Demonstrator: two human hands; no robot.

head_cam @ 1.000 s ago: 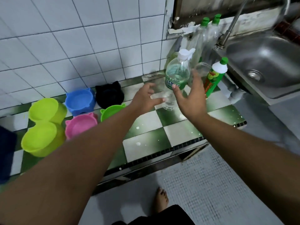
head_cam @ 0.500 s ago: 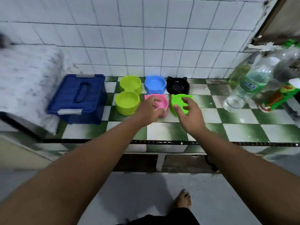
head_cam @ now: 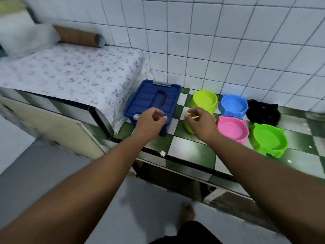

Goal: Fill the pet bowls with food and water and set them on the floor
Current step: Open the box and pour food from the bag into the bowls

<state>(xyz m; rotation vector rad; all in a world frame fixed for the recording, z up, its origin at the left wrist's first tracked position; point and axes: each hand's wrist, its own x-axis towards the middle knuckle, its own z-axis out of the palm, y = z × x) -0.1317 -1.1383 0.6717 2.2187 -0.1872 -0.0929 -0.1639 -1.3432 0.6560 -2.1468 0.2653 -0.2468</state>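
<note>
Left hand (head_cam: 150, 119) loosely curled; right hand (head_cam: 201, 121) likewise

Six pet bowls (head_cam: 232, 129) (two of them lime), one blue box (head_cam: 154, 97)

I have come away from the bottle by the sink and past the pink bowl (head_cam: 232, 129) and green bowl (head_cam: 269, 140); my left hand (head_cam: 150, 120) now hovers over the near corner of the blue box (head_cam: 154, 97), my right hand (head_cam: 200, 123) over the near lime bowl (head_cam: 187, 127), fingers (head_cam: 158, 112) loosely curled, and my view has swung left
</note>
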